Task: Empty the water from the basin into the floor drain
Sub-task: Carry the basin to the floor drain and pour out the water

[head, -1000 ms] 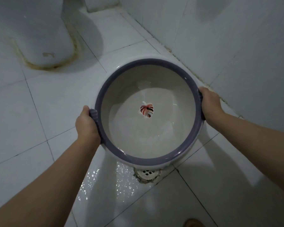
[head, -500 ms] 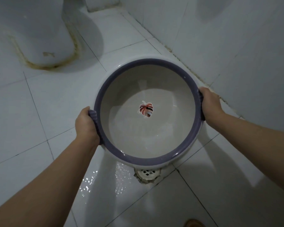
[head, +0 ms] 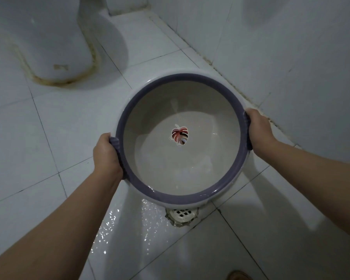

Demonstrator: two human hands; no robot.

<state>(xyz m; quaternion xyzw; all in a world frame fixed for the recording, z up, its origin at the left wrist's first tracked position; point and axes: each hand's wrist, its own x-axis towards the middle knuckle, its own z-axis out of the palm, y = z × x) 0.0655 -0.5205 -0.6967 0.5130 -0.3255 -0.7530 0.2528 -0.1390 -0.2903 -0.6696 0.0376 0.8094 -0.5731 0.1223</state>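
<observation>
A round white basin (head: 150,93) with a purple rim and a leaf picture on its bottom is held above the tiled floor. A shallow pool of water (head: 170,166) lies in its near side. My left hand (head: 106,156) grips the left handle and my right hand (head: 258,131) grips the right handle. The white floor drain (head: 182,214) sits just below the basin's near edge, partly hidden by it. The tile left of the drain glistens with wet patches (head: 119,223).
A white toilet base (head: 49,43) with a stained seal stands at the far left. A tiled wall (head: 291,57) runs along the right, close to the basin. Something brown (head: 238,275) shows at the bottom edge.
The basin has stayed almost in place above the drain. The water inside has shifted a little toward the near edge. Both hands keep the same grip.
</observation>
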